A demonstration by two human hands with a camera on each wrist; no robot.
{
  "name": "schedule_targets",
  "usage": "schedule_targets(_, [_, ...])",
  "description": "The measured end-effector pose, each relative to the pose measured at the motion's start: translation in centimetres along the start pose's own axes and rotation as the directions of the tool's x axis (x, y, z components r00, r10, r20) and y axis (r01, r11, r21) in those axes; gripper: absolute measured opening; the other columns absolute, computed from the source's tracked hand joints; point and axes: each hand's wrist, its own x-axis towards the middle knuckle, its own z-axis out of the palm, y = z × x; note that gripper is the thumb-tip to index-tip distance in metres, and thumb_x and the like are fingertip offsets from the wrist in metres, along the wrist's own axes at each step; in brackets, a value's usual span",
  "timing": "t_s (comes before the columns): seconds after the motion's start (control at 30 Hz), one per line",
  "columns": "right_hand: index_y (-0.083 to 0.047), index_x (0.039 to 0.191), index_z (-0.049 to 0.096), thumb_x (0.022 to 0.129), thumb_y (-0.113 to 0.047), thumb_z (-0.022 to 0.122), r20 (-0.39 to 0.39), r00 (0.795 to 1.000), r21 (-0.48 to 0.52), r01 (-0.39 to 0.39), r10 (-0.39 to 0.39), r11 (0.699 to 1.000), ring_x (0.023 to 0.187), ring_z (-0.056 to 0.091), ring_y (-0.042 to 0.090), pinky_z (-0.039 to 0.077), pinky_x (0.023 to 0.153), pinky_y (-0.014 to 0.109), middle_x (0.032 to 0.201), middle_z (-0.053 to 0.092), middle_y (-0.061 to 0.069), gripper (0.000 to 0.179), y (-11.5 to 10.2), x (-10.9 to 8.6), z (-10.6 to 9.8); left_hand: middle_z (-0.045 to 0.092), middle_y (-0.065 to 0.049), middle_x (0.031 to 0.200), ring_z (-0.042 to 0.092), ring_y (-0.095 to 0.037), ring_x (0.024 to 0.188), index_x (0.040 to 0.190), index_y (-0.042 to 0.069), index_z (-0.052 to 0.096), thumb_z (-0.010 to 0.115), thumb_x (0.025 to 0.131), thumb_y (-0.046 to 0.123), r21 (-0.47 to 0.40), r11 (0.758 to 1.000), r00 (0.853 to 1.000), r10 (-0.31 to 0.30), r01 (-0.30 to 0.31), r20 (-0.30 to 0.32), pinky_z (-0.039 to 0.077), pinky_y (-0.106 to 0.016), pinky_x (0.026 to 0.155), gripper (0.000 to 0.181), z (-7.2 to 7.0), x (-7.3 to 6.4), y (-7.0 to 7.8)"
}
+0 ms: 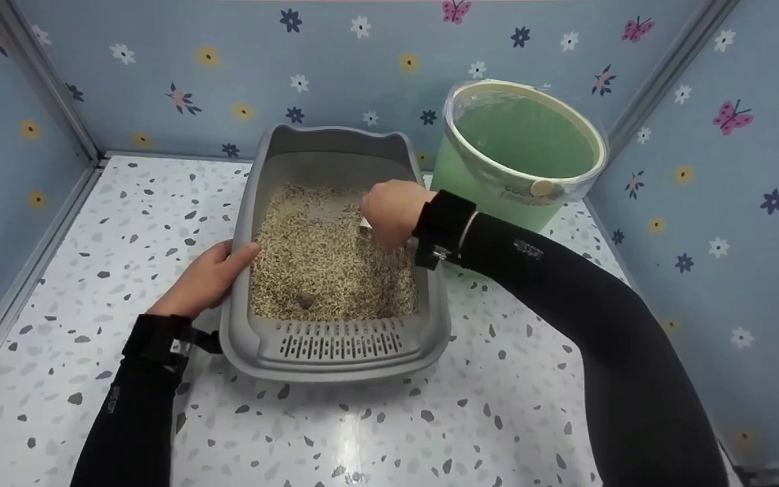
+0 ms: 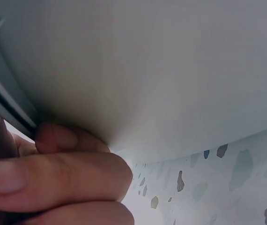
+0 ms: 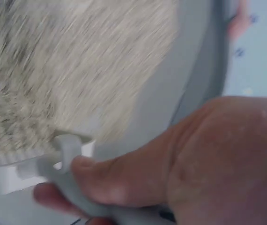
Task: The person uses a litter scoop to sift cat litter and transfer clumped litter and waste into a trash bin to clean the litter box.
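Note:
A grey litter box (image 1: 335,370) stands on the speckled surface, with beige granular litter (image 1: 322,264) spread inside. My left hand (image 1: 210,274) grips its left rim, thumb on top; the left wrist view shows the curled fingers (image 2: 58,180) under the rim. Over the box's right side, my right hand (image 1: 393,210) holds a litter scoop (image 3: 58,176) by its grey handle, the thumb lying along it. The scoop's slotted white head (image 3: 18,180) is down at the litter, blurred. In the head view the hand hides most of the scoop. A dark clump (image 1: 305,300) lies near the front of the litter.
A green bucket (image 1: 491,196) with a cream rim and a clear plastic liner stands right behind the box, close to my right forearm. Blue flower-patterned panels (image 1: 335,81) enclose the back and both sides of the white speckled surface (image 1: 498,406).

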Motion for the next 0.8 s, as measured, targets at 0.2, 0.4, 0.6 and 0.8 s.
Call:
schedule_targets(0.2, [-0.018, 0.074, 0.037, 0.088, 0.000, 0.058, -0.014, 0.999, 0.031, 0.029, -0.029, 0.999, 0.068, 0.035, 0.019, 0.038, 0.063, 0.039, 0.075, 0.031, -0.003, 0.031, -2.7, -1.7, -2.1, 0.056, -0.007, 0.094, 0.056, -0.012, 0.066, 0.153, -0.004, 0.047, 0.051, 0.112, 0.069, -0.007, 1.000, 1.000, -0.009, 0.009, -0.004, 0.052, -0.031, 0.058, 0.084, 0.1, -0.2, 0.1])
schedule_targets(0.4, [-0.019, 0.072, 0.037, 0.085, 0.003, 0.054, -0.050, 0.999, 0.090, 0.021, -0.016, 0.996, 0.064, 0.034, 0.018, 0.038, 0.063, 0.037, 0.072, 0.029, -0.003, 0.031, -3.2, -3.0, -4.5, 0.056, -0.008, 0.095, 0.054, -0.013, 0.066, 0.160, -0.002, 0.043, 0.051, 0.110, 0.073, -0.002, 1.000, 1.000, -0.021, 0.021, 0.001, 0.051, -0.032, 0.058, 0.090, 0.0, -0.3, 0.1])
schedule_targets(0.6, [-0.018, 0.073, 0.037, 0.093, 0.003, 0.054, -0.164, 0.985, 0.047, -0.044, 0.052, 0.998, 0.067, 0.033, 0.020, 0.035, 0.060, 0.040, 0.074, 0.030, -0.001, 0.034, -1.2, -1.8, -4.1, 0.057, -0.008, 0.096, 0.054, -0.013, 0.066, 0.166, -0.002, 0.038, 0.050, 0.110, 0.073, 0.008, 1.000, 1.000, -0.025, 0.025, 0.000, 0.050, -0.031, 0.056, 0.094, -0.1, -0.2, 0.2])
schedule_targets(0.8, [-0.016, 0.074, 0.044, 0.112, -0.010, 0.056, -0.224, 0.970, -0.039, -0.101, 0.090, 0.994, 0.066, 0.044, 0.023, 0.042, 0.066, 0.041, 0.069, 0.039, 0.002, 0.041, 1.0, 2.2, -0.6, 0.051, 0.000, 0.079, 0.043, -0.009, 0.055, 0.148, -0.002, 0.050, 0.052, 0.111, 0.071, -0.037, 0.999, 1.000, -0.017, 0.017, 0.002, 0.040, -0.028, 0.049, 0.081, 0.2, -0.1, 0.1])
